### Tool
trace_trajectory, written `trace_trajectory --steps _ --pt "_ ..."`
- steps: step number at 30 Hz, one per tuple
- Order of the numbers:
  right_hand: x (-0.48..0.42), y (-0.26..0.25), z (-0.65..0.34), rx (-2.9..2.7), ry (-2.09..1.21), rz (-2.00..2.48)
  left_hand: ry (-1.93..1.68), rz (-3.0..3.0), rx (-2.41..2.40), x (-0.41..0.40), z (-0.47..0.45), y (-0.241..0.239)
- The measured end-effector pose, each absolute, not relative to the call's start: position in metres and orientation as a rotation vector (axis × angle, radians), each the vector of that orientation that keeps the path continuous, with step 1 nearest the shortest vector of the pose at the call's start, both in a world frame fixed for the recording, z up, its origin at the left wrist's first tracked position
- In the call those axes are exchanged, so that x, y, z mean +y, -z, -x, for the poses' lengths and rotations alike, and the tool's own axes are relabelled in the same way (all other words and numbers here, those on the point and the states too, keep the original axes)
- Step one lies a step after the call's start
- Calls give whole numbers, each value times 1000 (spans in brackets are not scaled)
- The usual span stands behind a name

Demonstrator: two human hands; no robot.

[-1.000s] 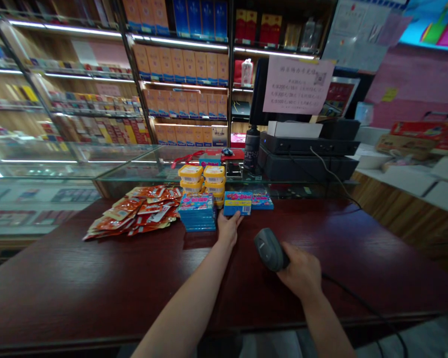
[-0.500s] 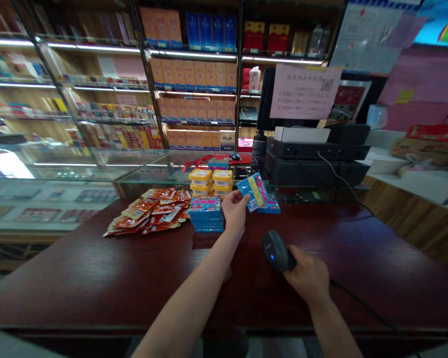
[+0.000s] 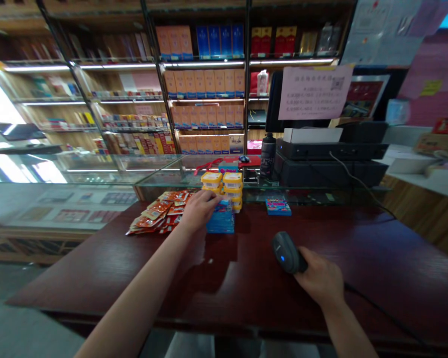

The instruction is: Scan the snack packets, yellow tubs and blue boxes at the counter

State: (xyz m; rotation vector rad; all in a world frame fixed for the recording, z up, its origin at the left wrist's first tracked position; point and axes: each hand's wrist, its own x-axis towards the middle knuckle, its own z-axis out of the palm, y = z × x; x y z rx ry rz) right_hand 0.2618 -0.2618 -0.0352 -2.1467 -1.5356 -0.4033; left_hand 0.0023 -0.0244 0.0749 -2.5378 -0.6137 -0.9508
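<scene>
My left hand (image 3: 198,211) reaches over the top of a stack of flat blue packets (image 3: 220,222). Its fingers stretch across the upper left edge and hide part of the top packet; I see nothing held in them. My right hand (image 3: 321,278) is wrapped round the handle of a black barcode scanner (image 3: 285,252), which shows a small blue light. A low pile of the same blue packets (image 3: 278,207) lies further back to the right. Orange snack pouches (image 3: 155,214) are heaped beside my left hand, and yellow-lidded tubs (image 3: 232,184) stand stacked behind the blue packets.
The dark wooden counter (image 3: 246,278) meets a glass display case (image 3: 160,171) at the back. A monitor bearing a pink paper notice (image 3: 313,93) stands behind black boxy equipment (image 3: 332,169). The scanner's cable (image 3: 381,311) trails right. Shelves of boxes (image 3: 209,82) line the wall.
My left hand has let go of the blue packet it held near the right pile and moved left to the tall stack. The scanner stays in my right hand. The view has shifted slightly left.
</scene>
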Motion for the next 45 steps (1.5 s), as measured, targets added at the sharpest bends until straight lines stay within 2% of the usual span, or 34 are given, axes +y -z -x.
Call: trace_trajectory --steps 3,9,18,21,25,28,30,35,38,45 --pt "-263 36 -262 -1554 397 2163 907 2612 -645 -27 2 -60" --pt "-263 36 -260 -1556 425 2161 1059 2783 -695 -28 3 -39" --pt "-264 31 -258 -1574 401 2187 1169 2813 -757 -19 -1 -38" --pt "-263 30 -258 -1569 375 2226 1306 2774 -731 -31 -9 -41" --pt "-260 29 -259 -1567 324 2263 1416 2851 -593 -58 -47 -39" --pt "-257 28 -259 -1561 288 2267 1333 2997 -304 -66 -92 -26" --pt "-257 27 -259 -1554 271 2261 1427 2989 -159 -62 -124 -13" --pt "-256 27 -261 -1560 234 2261 1518 3301 -412 -35 -198 22" --pt "-255 26 -261 -1587 194 2278 1629 3252 -587 -22 -230 36" --pt "-255 26 -261 -1596 208 2252 1534 3131 -558 -7 -242 48"
